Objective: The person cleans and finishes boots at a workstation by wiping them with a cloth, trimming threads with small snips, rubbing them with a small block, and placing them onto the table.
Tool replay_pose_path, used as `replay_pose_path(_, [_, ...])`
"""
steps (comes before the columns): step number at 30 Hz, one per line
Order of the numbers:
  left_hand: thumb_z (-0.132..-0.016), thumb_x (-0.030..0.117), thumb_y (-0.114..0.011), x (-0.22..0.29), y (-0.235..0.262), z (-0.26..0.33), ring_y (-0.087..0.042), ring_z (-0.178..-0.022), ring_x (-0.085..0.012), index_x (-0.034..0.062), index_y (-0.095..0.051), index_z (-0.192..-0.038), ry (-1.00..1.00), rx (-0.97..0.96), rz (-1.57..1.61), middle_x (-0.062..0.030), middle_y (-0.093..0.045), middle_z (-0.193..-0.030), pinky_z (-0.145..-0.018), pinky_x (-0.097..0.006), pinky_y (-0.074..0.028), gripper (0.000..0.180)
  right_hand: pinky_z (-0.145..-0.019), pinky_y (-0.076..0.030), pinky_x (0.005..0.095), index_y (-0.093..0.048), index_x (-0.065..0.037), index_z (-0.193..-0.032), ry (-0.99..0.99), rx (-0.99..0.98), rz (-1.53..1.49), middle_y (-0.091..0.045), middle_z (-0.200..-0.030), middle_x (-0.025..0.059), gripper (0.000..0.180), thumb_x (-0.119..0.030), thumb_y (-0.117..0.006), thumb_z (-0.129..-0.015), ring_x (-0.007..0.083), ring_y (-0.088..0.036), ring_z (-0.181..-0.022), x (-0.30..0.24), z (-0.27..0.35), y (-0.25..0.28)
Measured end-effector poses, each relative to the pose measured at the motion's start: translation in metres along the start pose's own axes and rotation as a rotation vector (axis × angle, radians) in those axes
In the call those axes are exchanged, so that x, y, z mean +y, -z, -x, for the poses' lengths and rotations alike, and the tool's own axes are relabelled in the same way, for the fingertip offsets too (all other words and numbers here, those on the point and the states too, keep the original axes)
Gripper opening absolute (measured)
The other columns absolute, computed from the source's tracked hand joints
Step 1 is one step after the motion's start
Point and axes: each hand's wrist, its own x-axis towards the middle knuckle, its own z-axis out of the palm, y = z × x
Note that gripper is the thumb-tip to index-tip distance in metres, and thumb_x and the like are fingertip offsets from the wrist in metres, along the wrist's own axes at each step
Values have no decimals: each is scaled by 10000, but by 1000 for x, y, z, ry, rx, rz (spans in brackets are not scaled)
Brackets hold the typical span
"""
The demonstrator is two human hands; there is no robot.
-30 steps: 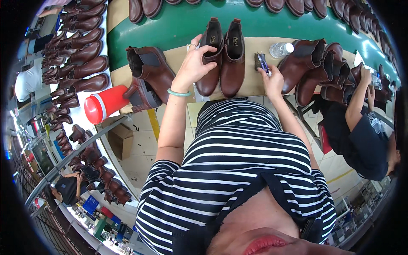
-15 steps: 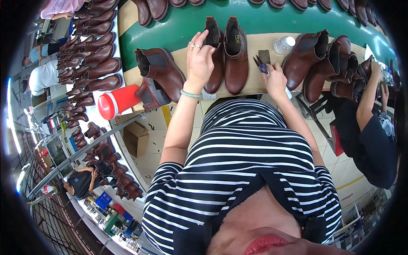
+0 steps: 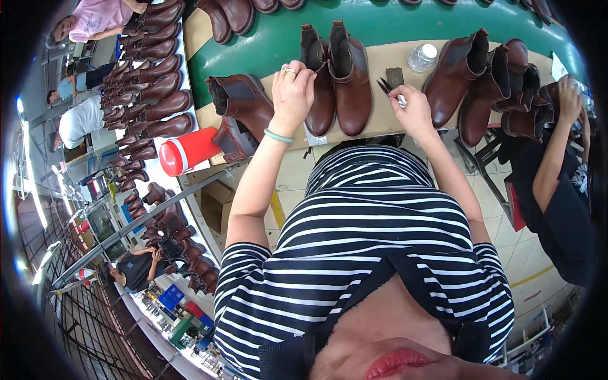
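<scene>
A pair of brown ankle boots stands upright in front of me, the left boot [image 3: 320, 98] beside the right boot [image 3: 353, 95]. My left hand [image 3: 292, 95], with a ring and a pale green bangle, is at the left boot's outer side near its top. Its fingers are curled together; whatever they may pinch is hidden. In my right hand [image 3: 413, 113] are small thread snips [image 3: 384, 85], their dark, parted blades pointing away from me and to the left. Something white shows between those fingers. Just beyond them lies a dark, rough block [image 3: 394, 76].
A clear bottle [image 3: 422, 57] stands right of the block. More brown boots [image 3: 453, 79] crowd the right, beside a co-worker's hand [image 3: 569, 100]. Another boot [image 3: 244, 101] and a red container [image 3: 188, 152] are left. Beyond runs a green surface [image 3: 266, 54]; shoe rows line the left.
My left hand has drawn back a little from the boot's opening, its fingers curling in. My right hand has turned around the snips, hiding their purple handle. The view has shifted slightly.
</scene>
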Motion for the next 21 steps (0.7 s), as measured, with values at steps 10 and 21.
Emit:
replay_pose_path(10, [-795, 257, -725, -6, 0, 2, -632, -765, -264, 77, -505, -1262, 142, -211, 218, -129, -675, -1007, -697, -358, -487, 547, -778, -517, 460, -589, 1, -1029, -323, 181, 488, -575, -1079, 230, 304, -196, -661, -809, 390, -621, -938, 53, -46, -35])
replay_pose_path(21, [-766, -29, -702, -66, 4, 26, -473, -496, -41, -39, -671, -989, 835, -73, 1069, -1, -607, -701, -457, -188, -377, 226, -677, -492, 410, -640, -163, -1025, 318, 312, 60, -627, -1018, 41, 174, -201, -637, -855, 294, -632, -830, -62, -69, 0])
